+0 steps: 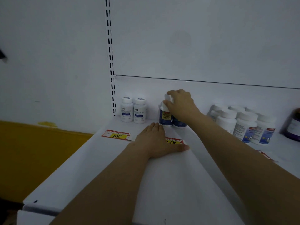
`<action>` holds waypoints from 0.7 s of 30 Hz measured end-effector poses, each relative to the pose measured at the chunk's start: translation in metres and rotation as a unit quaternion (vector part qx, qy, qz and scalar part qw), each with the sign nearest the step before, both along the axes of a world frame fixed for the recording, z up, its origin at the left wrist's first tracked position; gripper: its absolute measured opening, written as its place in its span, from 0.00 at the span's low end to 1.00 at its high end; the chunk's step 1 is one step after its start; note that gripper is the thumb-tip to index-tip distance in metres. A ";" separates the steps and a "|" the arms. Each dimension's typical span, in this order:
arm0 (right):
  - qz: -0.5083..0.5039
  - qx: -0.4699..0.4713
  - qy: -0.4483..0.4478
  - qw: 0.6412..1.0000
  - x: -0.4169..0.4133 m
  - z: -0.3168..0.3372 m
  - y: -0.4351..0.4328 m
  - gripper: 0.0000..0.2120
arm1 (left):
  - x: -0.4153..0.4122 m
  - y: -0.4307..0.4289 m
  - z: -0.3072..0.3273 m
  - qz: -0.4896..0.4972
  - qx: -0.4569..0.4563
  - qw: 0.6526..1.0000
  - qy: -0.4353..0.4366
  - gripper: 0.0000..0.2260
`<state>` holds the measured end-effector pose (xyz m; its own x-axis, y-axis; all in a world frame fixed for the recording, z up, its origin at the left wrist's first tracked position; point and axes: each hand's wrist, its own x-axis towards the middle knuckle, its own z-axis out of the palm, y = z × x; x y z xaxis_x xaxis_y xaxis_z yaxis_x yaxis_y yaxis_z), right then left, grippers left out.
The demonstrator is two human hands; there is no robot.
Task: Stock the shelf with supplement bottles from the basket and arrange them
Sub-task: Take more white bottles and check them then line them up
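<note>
My right hand grips the white cap of a blue-labelled supplement bottle standing at the back of the white shelf. A second blue-labelled bottle stands right beside it, partly hidden by my wrist. My left hand rests flat, palm down, on the shelf in front of these bottles, covering part of a red and yellow price tag. Two white bottles stand together at the back left. The basket is out of view.
A cluster of several white bottles with blue labels stands at the right, and a dark purple jar beside them. Another price tag marked 88 lies on the shelf at left. A slotted upright runs up the back panel.
</note>
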<state>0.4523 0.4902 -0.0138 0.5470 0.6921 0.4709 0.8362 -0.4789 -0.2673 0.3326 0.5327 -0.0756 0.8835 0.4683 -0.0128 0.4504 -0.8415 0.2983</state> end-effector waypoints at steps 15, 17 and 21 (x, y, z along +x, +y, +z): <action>0.044 0.050 -0.009 0.998 -0.021 0.023 -0.010 0.18 | -0.002 -0.003 0.004 0.026 -0.042 0.994 -0.100 0.47; 0.051 0.092 0.006 0.994 -0.024 0.031 -0.023 0.17 | 0.001 -0.003 0.008 0.044 -0.062 0.986 -0.149 0.40; 0.088 0.174 0.073 0.978 -0.028 0.034 -0.048 0.14 | 0.005 -0.001 0.017 0.039 -0.139 0.952 -0.269 0.30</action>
<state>0.4241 0.4425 0.0206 0.5126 0.5926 0.6213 0.8385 -0.1895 -0.5110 0.3371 0.5319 -0.0584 0.7601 0.5766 0.2995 0.2269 -0.6676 0.7091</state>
